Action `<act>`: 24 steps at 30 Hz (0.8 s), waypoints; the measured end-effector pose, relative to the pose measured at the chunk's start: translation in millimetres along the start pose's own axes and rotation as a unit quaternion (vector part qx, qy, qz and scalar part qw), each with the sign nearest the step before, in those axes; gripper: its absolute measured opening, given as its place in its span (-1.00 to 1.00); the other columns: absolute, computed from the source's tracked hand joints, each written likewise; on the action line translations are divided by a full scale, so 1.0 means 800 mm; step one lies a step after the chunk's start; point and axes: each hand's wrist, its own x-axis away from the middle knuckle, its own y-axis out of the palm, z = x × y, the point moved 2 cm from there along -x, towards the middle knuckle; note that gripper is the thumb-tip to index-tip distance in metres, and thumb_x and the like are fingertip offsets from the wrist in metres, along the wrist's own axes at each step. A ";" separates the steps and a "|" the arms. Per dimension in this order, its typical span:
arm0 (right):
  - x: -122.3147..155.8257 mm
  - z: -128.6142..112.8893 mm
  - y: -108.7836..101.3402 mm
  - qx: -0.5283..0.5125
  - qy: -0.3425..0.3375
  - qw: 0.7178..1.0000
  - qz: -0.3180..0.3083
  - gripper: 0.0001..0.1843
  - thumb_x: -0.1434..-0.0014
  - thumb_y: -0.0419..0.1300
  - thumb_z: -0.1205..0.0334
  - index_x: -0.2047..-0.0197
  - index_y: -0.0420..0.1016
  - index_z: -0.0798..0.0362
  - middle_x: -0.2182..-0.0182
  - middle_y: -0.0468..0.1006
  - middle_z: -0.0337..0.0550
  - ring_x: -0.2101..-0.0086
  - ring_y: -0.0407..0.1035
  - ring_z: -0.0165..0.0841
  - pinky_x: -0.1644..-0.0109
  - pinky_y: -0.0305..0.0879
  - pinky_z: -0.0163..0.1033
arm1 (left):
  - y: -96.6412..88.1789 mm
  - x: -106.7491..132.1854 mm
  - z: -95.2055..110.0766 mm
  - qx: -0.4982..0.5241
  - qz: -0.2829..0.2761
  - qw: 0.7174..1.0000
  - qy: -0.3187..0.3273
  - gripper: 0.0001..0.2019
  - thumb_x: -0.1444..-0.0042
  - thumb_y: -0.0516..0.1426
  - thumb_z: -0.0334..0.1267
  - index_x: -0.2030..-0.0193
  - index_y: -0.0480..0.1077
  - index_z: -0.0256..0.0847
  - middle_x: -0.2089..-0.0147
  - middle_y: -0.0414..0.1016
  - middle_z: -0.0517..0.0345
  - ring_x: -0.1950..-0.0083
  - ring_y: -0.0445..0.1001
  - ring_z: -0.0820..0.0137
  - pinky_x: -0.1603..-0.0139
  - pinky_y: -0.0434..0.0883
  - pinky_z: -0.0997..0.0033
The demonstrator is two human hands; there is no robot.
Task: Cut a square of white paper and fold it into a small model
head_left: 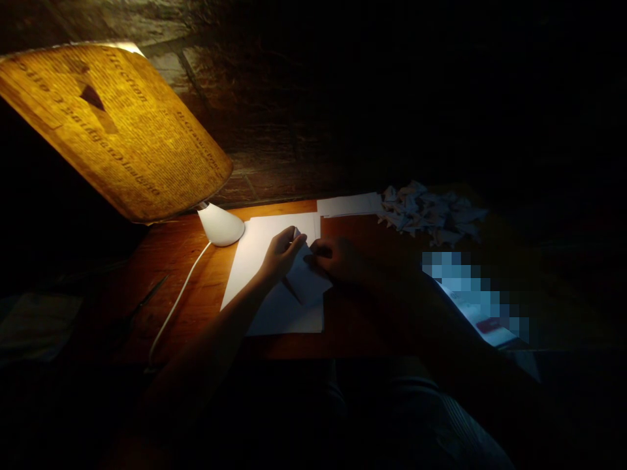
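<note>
Over a stack of white paper sheets on the wooden table, both hands grip one piece of white paper. My left hand pinches its upper left corner between thumb and fingers. On the opposite side, my right hand has its fingers closed at the paper's upper right edge; it is dark there and the fingertips are partly hidden. The held paper is raised and tilted, its shadow falling on the stack beneath. It looks partly folded, but the exact fold cannot be made out.
A lamp with a printed yellow shade and white base stands at the left, its white cord crossing the table. Paper strips and a pile of folded papers lie behind. A lit screen is at the right.
</note>
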 end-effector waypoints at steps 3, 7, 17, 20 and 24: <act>-0.001 0.000 0.000 -0.029 0.007 1.000 0.001 -0.85 -0.14 0.33 0.21 0.42 0.51 0.05 0.46 0.53 -0.24 0.42 0.36 -0.38 0.28 0.18 -0.24 | 0.000 0.001 0.005 0.000 0.012 1.000 0.006 -0.45 -0.12 0.27 0.18 0.54 0.13 -0.16 0.56 0.07 0.32 0.50 0.04 0.50 0.49 0.03 0.44; -0.002 0.001 0.001 -0.060 0.000 0.998 -0.003 -0.84 -0.13 0.31 0.21 0.43 0.48 0.05 0.47 0.50 -0.24 0.41 0.34 -0.38 0.30 0.18 -0.25 | -0.001 0.003 0.006 0.029 0.029 0.999 -0.020 -0.43 -0.10 0.29 0.21 0.55 0.14 -0.16 0.56 0.06 0.31 0.50 0.04 0.50 0.50 0.02 0.44; -0.001 0.004 0.003 -0.085 -0.008 0.996 -0.021 -0.69 -0.10 0.35 0.03 0.48 0.42 0.04 0.52 0.44 -0.26 0.46 0.30 -0.40 0.38 0.13 -0.26 | 0.002 0.005 0.008 0.043 0.018 0.999 -0.024 -0.44 -0.06 0.32 0.16 0.56 0.14 -0.17 0.56 0.06 0.33 0.51 0.05 0.53 0.50 0.04 0.47; -0.001 0.003 0.004 -0.081 -0.002 0.997 -0.016 -0.57 -0.09 0.38 -0.11 0.50 0.41 0.04 0.54 0.41 -0.27 0.47 0.28 -0.42 0.38 0.14 -0.26 | 0.003 0.006 0.010 0.035 0.018 0.999 -0.017 -0.44 -0.08 0.31 0.15 0.57 0.13 -0.18 0.56 0.05 0.33 0.49 0.04 0.52 0.49 0.02 0.47; -0.002 0.002 0.003 -0.088 0.002 0.996 -0.006 -0.51 -0.05 0.40 -0.20 0.50 0.40 0.03 0.54 0.41 -0.27 0.48 0.27 -0.42 0.37 0.17 -0.25 | 0.003 0.006 0.009 0.058 0.028 0.997 -0.037 -0.41 -0.04 0.32 0.20 0.57 0.12 -0.17 0.55 0.04 0.32 0.50 0.02 0.52 0.51 0.00 0.46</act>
